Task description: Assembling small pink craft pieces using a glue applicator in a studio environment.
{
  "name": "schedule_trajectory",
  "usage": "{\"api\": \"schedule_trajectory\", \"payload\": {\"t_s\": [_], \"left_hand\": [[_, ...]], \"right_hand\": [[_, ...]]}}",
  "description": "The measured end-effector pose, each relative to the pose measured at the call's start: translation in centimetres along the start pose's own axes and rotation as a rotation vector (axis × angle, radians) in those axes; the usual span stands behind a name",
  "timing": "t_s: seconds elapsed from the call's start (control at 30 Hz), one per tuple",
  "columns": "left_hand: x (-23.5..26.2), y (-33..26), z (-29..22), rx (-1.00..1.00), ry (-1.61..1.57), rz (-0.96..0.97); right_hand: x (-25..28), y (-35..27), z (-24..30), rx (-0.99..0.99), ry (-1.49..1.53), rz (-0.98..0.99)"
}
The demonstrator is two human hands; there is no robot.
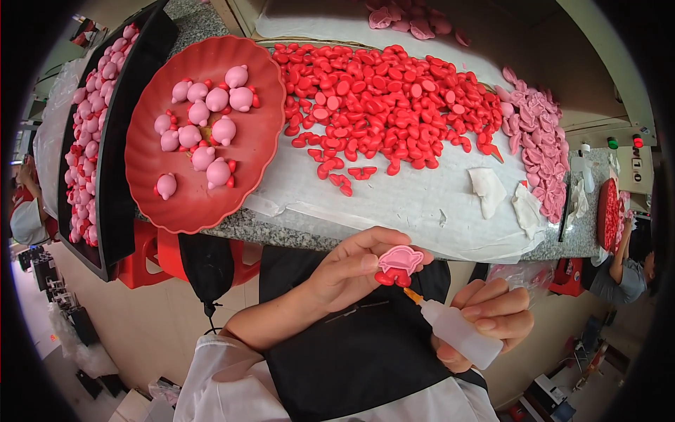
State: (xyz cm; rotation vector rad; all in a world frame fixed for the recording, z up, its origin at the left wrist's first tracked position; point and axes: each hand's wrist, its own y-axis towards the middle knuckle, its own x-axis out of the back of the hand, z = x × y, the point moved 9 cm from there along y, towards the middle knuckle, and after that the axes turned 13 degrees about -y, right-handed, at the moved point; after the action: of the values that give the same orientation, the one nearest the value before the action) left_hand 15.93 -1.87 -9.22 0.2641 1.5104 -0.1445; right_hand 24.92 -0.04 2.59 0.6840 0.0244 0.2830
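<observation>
Between the thumb and fingers of my left hand (351,271) is a small pink plastic piece (399,259) with red feet-like parts at its lower edge. My right hand (496,316) is wrapped round a translucent white squeeze bottle (460,332). The bottle tilts up to the left, and its orange needle tip (413,296) is close by the red parts; whether they touch I cannot tell. Both hands are in front of the table edge, above my black apron (351,366).
Loose red pieces (380,98) lie heaped on white paper (316,190). Pink shell-like pieces (538,141) are piled at the right. A red scalloped plate (151,183) holds several pink round figures, beside a black tray (116,204) full of them. People sit at both sides.
</observation>
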Motion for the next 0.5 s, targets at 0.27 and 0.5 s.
{"api": "schedule_trajectory", "payload": {"t_s": [0.27,0.5], "left_hand": [[-0.09,-0.01,0.09,0.002,0.021,-0.005],[-0.29,0.0,0.39,0.033,0.034,-0.008]], "right_hand": [[0.54,0.0,-0.04,-0.037,-0.092,-0.12],[-0.19,0.12,-0.09,-0.065,-0.07,-0.072]]}}
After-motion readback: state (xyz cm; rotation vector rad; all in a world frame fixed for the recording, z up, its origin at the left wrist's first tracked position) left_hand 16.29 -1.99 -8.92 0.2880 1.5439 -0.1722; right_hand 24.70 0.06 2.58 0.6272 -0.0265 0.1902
